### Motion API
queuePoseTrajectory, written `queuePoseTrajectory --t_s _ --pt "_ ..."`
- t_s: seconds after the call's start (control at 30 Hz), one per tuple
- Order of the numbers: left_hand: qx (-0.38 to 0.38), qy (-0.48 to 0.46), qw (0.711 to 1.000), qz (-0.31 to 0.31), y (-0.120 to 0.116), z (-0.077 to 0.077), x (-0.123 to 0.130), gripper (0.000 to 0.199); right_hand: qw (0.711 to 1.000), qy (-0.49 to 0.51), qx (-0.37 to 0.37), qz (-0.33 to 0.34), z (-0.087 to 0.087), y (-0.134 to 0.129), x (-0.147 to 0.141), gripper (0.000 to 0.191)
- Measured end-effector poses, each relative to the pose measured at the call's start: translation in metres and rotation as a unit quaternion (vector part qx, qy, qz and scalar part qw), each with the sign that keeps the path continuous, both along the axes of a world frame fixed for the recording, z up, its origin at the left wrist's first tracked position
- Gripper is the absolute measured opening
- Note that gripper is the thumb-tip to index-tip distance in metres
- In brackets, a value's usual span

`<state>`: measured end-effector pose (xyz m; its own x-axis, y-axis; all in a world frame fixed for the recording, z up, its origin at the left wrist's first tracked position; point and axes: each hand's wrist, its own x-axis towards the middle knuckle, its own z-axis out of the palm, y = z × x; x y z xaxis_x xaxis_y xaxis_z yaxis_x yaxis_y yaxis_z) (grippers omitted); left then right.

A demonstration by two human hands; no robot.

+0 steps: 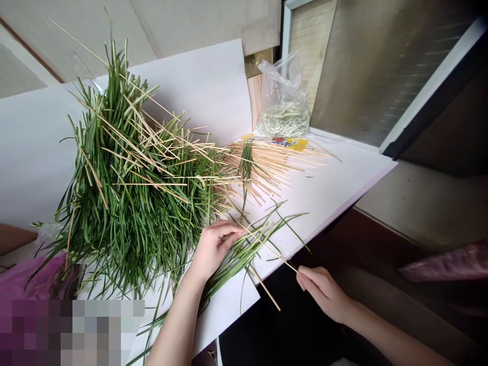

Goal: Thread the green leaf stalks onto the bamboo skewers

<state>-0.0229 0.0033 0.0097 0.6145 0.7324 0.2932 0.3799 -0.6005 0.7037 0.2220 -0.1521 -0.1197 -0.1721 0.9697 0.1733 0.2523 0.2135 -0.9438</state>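
My right hand (324, 292) pinches one end of a thin bamboo skewer (280, 257) over the table's front edge. The skewer slants up to the left, crossing loose green chives (247, 247). At its far end my left hand (219, 244) has thumb and fingers pressed together, just above those chives; what lies between the fingertips is hidden. Another skewer (267, 290) juts past the table edge below. Left of my hands rises a big heap of chives (148, 218), with several skewers lying across it.
Many loose skewers (263, 173) fan out behind my hands, a small chive bundle (247, 160) on them. Farther back are a yellow label (293, 144) and a clear plastic bag (284, 119) of pale cut pieces. The white table (335, 168) ends at the right, near a framed panel (354, 71).
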Motion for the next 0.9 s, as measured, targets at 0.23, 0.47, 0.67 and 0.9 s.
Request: queuePoseTrajectory --t_s 0.23,0.47,0.67,0.9 --pt "-0.038 -0.004 0.999 0.024 -0.003 0.005 -0.002 0.019 1.000 -0.011 0.016 -0.022 -0.004 -0.001 0.000 0.046" --pt "-0.104 -0.131 0.980 0.107 -0.003 0.006 -0.006 0.022 0.997 0.012 0.041 -0.059 -0.006 -0.004 0.000 0.043" --pt "-0.033 -0.157 0.978 0.132 0.000 0.006 -0.012 0.025 0.988 0.019 0.065 -0.138 -0.017 -0.007 0.010 0.046" --pt "-0.018 -0.187 0.964 0.187 0.003 0.002 -0.019 0.030 0.970 -0.135 0.124 -0.161 0.049 0.014 0.061 0.039"
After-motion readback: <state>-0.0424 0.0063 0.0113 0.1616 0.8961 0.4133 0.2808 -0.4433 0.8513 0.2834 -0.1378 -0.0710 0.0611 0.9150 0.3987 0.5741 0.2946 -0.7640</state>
